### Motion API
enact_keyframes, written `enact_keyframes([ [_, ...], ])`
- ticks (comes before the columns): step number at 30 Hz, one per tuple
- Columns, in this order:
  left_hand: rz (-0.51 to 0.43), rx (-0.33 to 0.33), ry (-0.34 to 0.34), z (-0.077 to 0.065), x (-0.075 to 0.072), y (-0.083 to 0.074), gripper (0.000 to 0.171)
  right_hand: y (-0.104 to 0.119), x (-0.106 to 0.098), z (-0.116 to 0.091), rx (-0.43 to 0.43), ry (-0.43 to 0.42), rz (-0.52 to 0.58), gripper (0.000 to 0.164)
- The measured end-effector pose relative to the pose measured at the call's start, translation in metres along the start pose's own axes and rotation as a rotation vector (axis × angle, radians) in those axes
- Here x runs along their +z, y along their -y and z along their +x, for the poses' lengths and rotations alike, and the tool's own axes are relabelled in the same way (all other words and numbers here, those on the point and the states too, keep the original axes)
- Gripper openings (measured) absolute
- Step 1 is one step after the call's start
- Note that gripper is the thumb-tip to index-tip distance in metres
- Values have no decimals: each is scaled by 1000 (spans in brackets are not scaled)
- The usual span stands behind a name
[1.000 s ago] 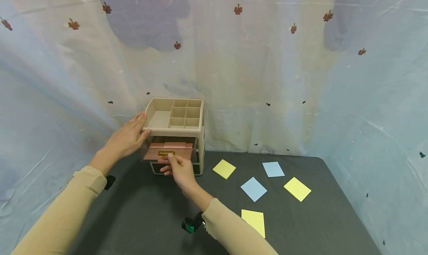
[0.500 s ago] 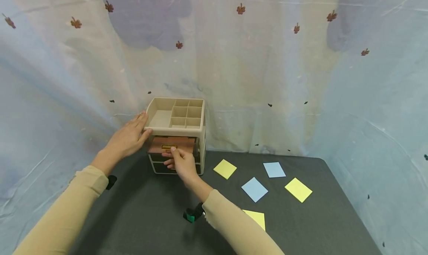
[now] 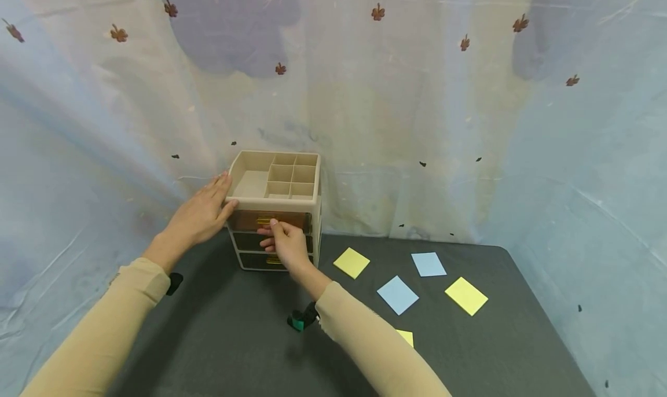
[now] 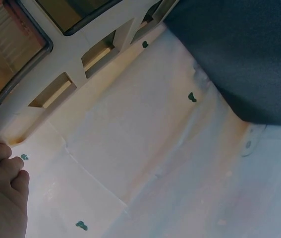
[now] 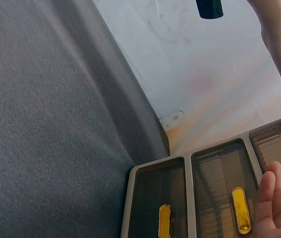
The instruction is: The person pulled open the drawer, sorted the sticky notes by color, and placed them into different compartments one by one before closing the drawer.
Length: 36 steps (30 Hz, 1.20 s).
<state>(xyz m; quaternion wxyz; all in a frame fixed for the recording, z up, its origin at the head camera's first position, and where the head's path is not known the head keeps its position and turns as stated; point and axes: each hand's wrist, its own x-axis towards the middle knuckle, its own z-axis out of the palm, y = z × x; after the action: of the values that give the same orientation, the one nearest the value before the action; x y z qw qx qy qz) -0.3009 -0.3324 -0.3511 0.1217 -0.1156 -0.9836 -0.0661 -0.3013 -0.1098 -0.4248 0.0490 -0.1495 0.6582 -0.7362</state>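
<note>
A beige desktop organizer (image 3: pixel 273 204) with three dark see-through drawers stands at the table's back left. My left hand (image 3: pixel 197 216) rests against its left side, fingers lying along the top rim and thumb at the front corner. My right hand (image 3: pixel 289 246) is at the top drawer (image 3: pixel 242 220), thumb and forefinger pinching its gold handle (image 3: pixel 263 221); the other fingers stretch out to the left. The top drawer looks flush with the frame, with something pinkish showing dimly through its front. In the right wrist view, the gold handles of the lower drawers (image 5: pixel 242 210) show beside my fingers.
Yellow sticky notes (image 3: pixel 351 263) and blue sticky notes (image 3: pixel 398 295) lie scattered on the dark table (image 3: pixel 495 356) right of the organizer. One yellow note (image 3: pixel 405 337) is partly hidden by my right sleeve. A patterned curtain (image 3: pixel 396 125) hangs behind.
The top drawer, pulled out with pink notes visible inside, has slid back into the organizer as my right hand moved inward with its handle. My left hand has stayed on the organizer's side.
</note>
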Motion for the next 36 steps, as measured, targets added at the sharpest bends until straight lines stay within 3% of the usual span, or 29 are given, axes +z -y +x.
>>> enact_keyframes([
  [15, 1, 12, -7, 1, 0, -2, 77, -2, -7, 6, 11, 21, -63, 39],
  [24, 0, 2, -8, 0, 1, 0, 78, -4, -10, -8, 29, 103, -69, 37],
  [36, 5, 2, 5, 0, -1, 0, 78, -29, -13, -22, 45, 151, -100, 31],
])
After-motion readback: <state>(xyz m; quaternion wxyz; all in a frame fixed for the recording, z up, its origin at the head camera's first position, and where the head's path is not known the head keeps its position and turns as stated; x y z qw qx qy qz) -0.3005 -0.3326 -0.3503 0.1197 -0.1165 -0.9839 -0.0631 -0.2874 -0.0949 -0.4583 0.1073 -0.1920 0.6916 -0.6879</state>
